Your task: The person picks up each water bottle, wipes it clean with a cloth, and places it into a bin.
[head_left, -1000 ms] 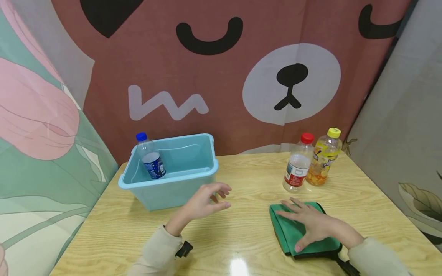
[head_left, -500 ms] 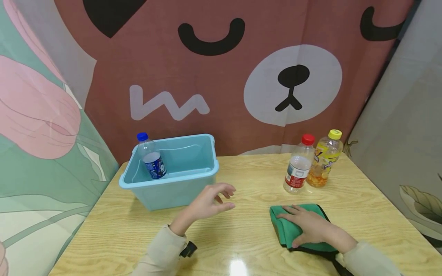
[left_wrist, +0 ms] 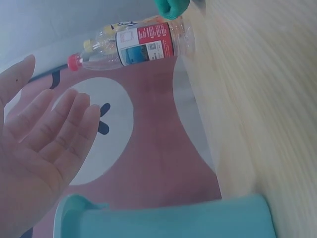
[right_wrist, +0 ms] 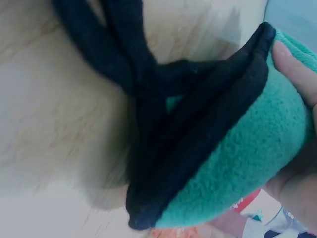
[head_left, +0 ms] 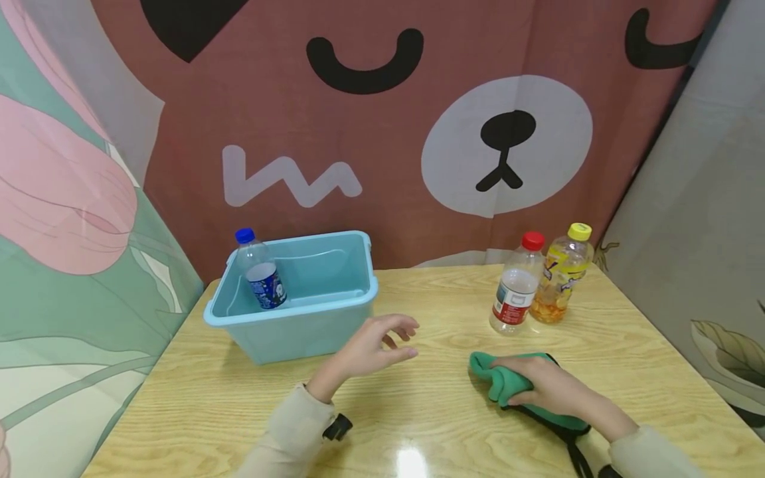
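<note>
My right hand (head_left: 556, 388) grips a folded green towel (head_left: 501, 384) at the table's right side, bunching it between thumb and fingers. The right wrist view shows its fuzzy green face (right_wrist: 237, 163), the black edging and a black loop strap (right_wrist: 119, 44). Some of the fingers are hidden behind the cloth. My left hand (head_left: 373, 348) hovers over the table just in front of the blue bin (head_left: 299, 332), fingers loosely bent and holding nothing. In the left wrist view its palm (left_wrist: 39, 153) faces the camera.
Inside the bin, at its left end, stands a bottle with a blue cap (head_left: 265, 282). Behind the towel a red-capped bottle (head_left: 515, 292) and a yellow-capped bottle (head_left: 558, 282) stand close together on the wooden table (head_left: 430, 411). A bear-print cloth (head_left: 382, 133) hangs behind.
The right hand, spread over the flat folded towel earlier, now has its fingers closed on it, and the towel is bunched up. The left hand has drifted slightly right.
</note>
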A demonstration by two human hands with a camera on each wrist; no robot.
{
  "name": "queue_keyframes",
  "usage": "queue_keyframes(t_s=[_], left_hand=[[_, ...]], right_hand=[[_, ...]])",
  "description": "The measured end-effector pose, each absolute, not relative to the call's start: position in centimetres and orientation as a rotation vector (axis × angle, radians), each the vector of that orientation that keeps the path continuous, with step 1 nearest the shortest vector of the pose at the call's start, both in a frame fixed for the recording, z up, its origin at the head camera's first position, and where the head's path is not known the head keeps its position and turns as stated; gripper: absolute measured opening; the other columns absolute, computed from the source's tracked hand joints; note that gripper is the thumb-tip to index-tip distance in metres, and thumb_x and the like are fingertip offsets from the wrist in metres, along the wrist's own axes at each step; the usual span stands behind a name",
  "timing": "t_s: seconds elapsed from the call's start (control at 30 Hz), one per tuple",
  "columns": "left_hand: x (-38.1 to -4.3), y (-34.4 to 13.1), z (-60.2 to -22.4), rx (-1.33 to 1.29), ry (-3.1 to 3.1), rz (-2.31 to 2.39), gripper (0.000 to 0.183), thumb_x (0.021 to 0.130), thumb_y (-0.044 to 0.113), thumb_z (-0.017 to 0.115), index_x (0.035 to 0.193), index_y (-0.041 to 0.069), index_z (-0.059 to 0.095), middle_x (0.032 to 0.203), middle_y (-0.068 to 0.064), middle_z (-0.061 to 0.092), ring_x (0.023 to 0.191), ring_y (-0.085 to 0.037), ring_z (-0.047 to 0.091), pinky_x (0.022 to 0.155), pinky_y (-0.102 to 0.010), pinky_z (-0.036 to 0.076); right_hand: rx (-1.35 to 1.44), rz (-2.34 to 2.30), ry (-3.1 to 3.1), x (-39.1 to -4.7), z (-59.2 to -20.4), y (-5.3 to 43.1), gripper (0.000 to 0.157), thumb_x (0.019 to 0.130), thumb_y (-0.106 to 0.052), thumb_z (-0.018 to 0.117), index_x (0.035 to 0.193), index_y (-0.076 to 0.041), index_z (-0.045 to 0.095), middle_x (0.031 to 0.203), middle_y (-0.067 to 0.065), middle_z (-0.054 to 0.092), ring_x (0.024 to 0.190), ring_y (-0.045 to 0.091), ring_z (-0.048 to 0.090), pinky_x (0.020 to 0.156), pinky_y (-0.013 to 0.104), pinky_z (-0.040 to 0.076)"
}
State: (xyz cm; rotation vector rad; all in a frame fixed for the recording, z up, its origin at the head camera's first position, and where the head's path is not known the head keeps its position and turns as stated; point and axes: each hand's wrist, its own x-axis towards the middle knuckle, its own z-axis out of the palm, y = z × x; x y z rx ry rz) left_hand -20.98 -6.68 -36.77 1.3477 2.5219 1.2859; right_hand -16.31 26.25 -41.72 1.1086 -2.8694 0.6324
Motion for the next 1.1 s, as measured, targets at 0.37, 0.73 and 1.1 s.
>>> queue_keyframes(t_s=[0.37, 0.73, 1.1], left_hand=[[-22.1, -3.6, -36.9, 1.240, 2.459, 1.396, 0.036, 0.084, 0.019, 0.066, 0.117, 0.007, 0.056, 0.100, -0.005, 0.062, 0.090, -0.016, 0.059, 0.070, -0.021, 0.050], [-23.6, -1.8, -37.1, 1.156, 2.481, 1.503, 0.036, 0.083, 0.016, 0.067, 0.116, 0.006, 0.056, 0.099, -0.005, 0.062, 0.089, -0.016, 0.060, 0.069, -0.021, 0.050], [-25.2, 0.6, -37.4, 1.091, 2.476, 1.613, 0.041, 0.083, 0.016, 0.067, 0.120, 0.006, 0.053, 0.102, -0.006, 0.061, 0.090, -0.016, 0.060, 0.070, -0.021, 0.050]], right_hand=[[1.009, 0.967, -2.774, -15.5, -40.5, 27.9, 0.052, 0.079, -0.033, 0.069, 0.122, -0.010, 0.053, 0.111, 0.005, 0.061, 0.093, 0.003, 0.053, 0.072, 0.024, 0.047], [0.746, 1.119, -2.735, -14.3, -39.6, 29.9, 0.053, 0.078, -0.018, 0.072, 0.125, -0.006, 0.051, 0.118, -0.012, 0.052, 0.099, -0.003, 0.050, 0.074, 0.020, 0.046], [0.598, 1.215, -2.666, -13.0, -38.9, 31.7, 0.056, 0.079, -0.006, 0.069, 0.130, -0.002, 0.046, 0.119, -0.028, 0.044, 0.104, -0.010, 0.044, 0.076, 0.013, 0.043]])
